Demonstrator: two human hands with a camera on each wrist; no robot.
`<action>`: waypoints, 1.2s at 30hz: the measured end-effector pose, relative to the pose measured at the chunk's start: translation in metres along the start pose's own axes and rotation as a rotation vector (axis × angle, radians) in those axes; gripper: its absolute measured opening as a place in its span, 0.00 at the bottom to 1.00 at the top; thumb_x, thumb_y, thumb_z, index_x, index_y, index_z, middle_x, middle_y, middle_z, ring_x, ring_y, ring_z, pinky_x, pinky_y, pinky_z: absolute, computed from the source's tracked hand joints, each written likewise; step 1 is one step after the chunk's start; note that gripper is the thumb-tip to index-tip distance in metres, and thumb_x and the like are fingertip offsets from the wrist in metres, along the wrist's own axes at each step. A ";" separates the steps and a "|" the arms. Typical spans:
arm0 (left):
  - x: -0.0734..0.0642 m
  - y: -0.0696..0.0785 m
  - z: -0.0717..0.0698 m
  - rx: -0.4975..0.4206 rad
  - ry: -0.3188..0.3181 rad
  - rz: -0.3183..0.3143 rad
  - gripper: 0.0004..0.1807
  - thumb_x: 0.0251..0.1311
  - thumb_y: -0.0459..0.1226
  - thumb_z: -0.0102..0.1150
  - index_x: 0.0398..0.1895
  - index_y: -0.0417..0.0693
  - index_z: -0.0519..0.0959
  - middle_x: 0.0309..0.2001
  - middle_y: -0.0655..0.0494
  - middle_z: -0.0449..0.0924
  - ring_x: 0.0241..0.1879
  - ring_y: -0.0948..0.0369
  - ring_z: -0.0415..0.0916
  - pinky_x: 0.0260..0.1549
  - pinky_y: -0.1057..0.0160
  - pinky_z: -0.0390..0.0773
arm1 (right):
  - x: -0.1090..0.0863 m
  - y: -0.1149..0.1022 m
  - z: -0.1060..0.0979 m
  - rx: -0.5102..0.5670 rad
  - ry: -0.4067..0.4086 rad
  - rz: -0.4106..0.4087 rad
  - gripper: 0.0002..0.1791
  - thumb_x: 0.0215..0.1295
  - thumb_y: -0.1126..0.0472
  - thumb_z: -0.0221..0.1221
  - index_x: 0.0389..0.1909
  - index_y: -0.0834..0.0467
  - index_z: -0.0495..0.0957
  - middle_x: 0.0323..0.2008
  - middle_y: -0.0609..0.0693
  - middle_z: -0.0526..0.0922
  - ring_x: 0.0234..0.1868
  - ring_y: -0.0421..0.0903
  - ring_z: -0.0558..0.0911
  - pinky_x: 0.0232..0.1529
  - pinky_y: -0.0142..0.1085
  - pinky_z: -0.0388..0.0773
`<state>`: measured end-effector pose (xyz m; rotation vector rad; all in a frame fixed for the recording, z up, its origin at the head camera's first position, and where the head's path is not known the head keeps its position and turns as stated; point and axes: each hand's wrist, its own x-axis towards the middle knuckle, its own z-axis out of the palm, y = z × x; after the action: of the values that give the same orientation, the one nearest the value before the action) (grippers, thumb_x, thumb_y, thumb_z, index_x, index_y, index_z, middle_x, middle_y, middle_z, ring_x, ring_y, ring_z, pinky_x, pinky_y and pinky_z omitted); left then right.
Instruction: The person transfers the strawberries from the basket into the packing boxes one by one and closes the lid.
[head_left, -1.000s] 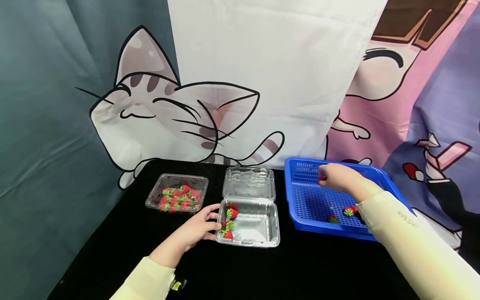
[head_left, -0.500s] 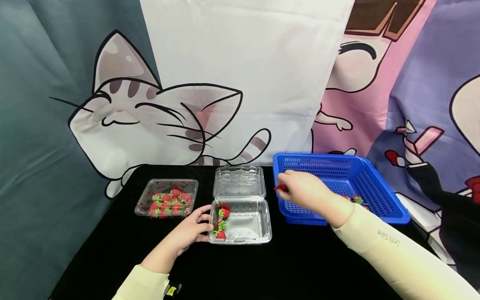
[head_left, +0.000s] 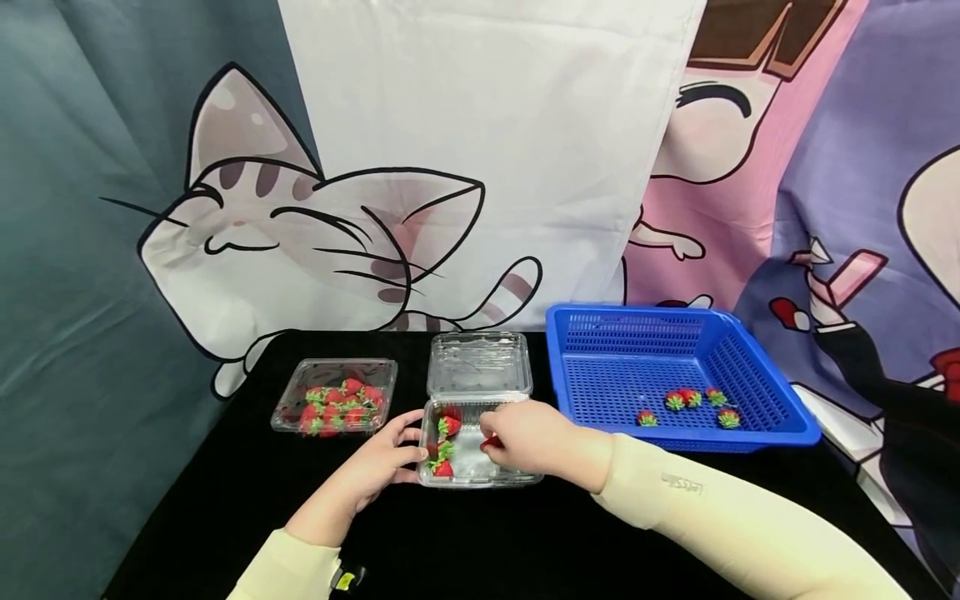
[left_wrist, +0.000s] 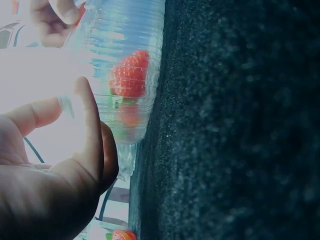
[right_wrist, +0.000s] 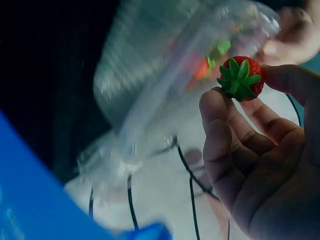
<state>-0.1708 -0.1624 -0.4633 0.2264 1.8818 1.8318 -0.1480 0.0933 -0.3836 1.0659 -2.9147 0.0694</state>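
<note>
An open clear plastic clamshell box (head_left: 467, 462) stands mid-table, its lid (head_left: 480, 367) folded back behind it. Several strawberries (head_left: 448, 427) line its left side. My left hand (head_left: 384, 460) holds the box by its left edge, thumb and fingers at the rim. Over the box floor is my right hand (head_left: 528, 437), pinching a strawberry (right_wrist: 242, 77) between thumb and fingertips. The right wrist view shows that berry with its green leaves toward the camera. In the left wrist view, strawberries (left_wrist: 131, 75) show through the ribbed wall.
To the right stands a blue perforated basket (head_left: 630, 375) with several strawberries (head_left: 690, 397) near its front right. A lidded clear box (head_left: 288, 408) of strawberries sits at the left. Printed cloth hangs behind the black-covered table (head_left: 480, 542).
My right hand has lifted a strawberry out of the blue basket and carried it left, over the open box. The left hand keeps its hold on the box edge. The head view has shifted.
</note>
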 end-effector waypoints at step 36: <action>0.003 -0.002 0.001 0.021 0.025 -0.018 0.37 0.65 0.31 0.55 0.76 0.45 0.53 0.60 0.36 0.67 0.44 0.53 0.80 0.35 0.58 0.83 | 0.030 -0.021 0.025 0.247 -0.279 0.226 0.10 0.63 0.46 0.62 0.33 0.48 0.82 0.25 0.39 0.78 0.26 0.37 0.76 0.32 0.37 0.76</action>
<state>-0.1727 -0.1601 -0.4655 0.1940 1.9143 1.8111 -0.1577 0.0571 -0.4065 0.8233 -3.3408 0.3189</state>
